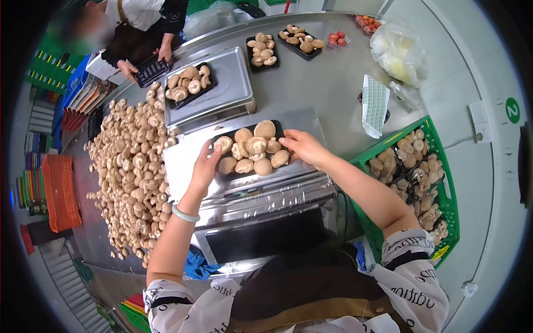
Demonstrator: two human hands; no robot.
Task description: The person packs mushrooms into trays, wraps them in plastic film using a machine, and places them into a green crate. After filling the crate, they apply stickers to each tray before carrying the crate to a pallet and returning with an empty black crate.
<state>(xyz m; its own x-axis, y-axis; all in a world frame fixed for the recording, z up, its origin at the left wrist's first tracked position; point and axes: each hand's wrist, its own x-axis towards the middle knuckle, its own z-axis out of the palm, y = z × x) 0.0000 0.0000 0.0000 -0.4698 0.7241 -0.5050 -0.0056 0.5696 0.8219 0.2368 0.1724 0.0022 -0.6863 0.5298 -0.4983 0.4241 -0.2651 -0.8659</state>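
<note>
Both of my hands grip a black tray (232, 176) filled with brown-capped mushrooms (256, 145). My left hand (206, 164) closes on its left end, thumb up along the rim. At the opposite end, my right hand (302, 146) has its fingers on the edge. The tray is level over the flat top of a metal wrapping station (183, 166). Just below it runs a roll of clear film (261, 206). The undersides of my fingers are hidden by the tray.
Loose mushrooms (133, 172) are heaped at left. A scale (236, 72) bears another filled tray (208, 89); two more stand behind. A green crate (452, 216) of packed mushrooms is at right. Across the table, a person's hands (129, 70) hold an empty black tray (152, 72).
</note>
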